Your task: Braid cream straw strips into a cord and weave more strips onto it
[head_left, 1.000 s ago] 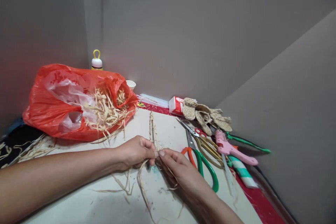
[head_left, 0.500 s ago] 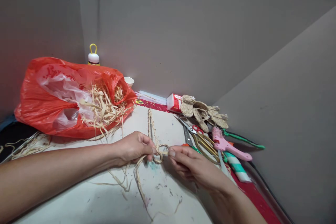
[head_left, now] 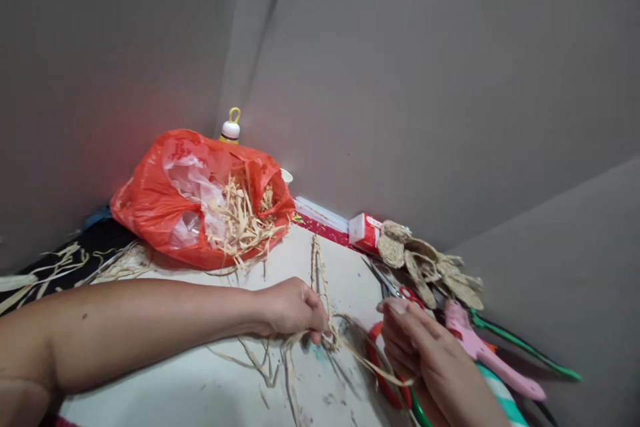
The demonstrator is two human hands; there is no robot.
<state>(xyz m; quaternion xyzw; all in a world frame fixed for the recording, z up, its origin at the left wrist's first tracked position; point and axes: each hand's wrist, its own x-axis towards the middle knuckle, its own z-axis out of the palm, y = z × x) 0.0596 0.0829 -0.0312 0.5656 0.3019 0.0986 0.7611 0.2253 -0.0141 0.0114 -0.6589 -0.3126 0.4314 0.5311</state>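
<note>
Pinched in my left hand (head_left: 300,312) is a braided raffia cord (head_left: 323,277), whose narrow loop lies away from me on the white tabletop (head_left: 200,373). Beside those fingertips sits a small ring-shaped knot. From it a pale raffia strand (head_left: 373,365) runs right to the curled lower fingers of my right hand (head_left: 425,347), which is closed and raised near the tools; its exact grip is partly hidden. Loose raffia tails (head_left: 291,380) trail toward me below my left hand.
A red plastic bag (head_left: 150,200) spills raffia at the back left, before a yellow-and-white bottle (head_left: 231,128). On the right lie woven raffia pieces (head_left: 425,257), scissors (head_left: 393,283), a pink glue gun (head_left: 470,340) and a red-white box (head_left: 365,232). Grey walls stand behind.
My right hand has moved right, away from the knot, and the strand now stretches between them. My left hand keeps its pinch at the knot. The camera view has turned and tilted.
</note>
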